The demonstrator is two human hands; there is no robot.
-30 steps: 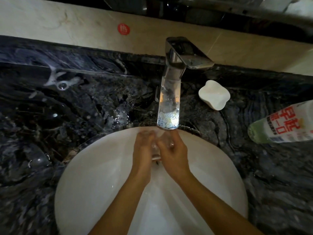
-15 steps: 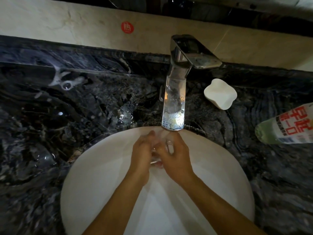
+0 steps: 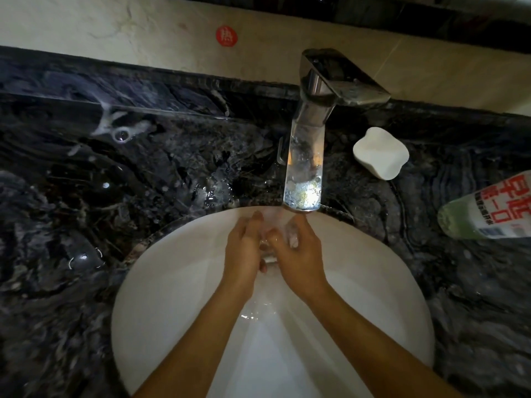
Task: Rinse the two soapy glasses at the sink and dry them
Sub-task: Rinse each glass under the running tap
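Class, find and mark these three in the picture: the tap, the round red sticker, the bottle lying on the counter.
tap [image 3: 304, 156]: head view, top face of the spout.
red sticker [image 3: 226, 36]: head view, its centre, on the wall.
bottle [image 3: 500, 203]: head view, its white label.

Both forearms are angling in from the bottom edge and converging, backs of the hands facing up. Left hand and right hand are sitting side by side, inner edges touching, fingers pointing forward and curving toward each other. Palm side isn't showing clearly, so can't tell whether either is gripping anything.
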